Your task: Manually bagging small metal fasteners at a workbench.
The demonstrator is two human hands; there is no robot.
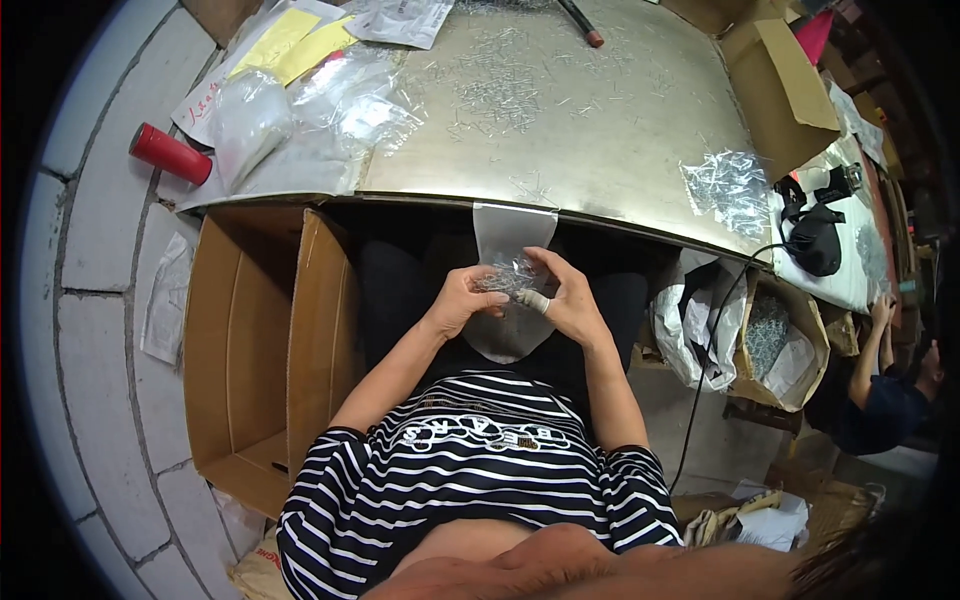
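Over my lap, in front of the table's near edge, my left hand [465, 300] and my right hand [572, 308] face each other. Between them is a small clear plastic bag of thin silvery pin-like pieces [512, 276], with the fingers of both hands curled around its sides. A pale wrap [534, 300] covers my right thumb. Beneath the hands a grey-white sheet [512, 226] hangs from the table edge down to my lap. On the metal-topped table [620, 150] lie many loose silvery pieces [500, 85].
A pile of silvery pieces [726, 190] lies at the table's right. Clear bags [250, 125] and a red cylinder [170, 153] are at left. An open carton [245, 330] stands beside my left leg, a box of pieces [768, 335] at right. A cable [712, 360] hangs there; another person [885, 400] works beyond.
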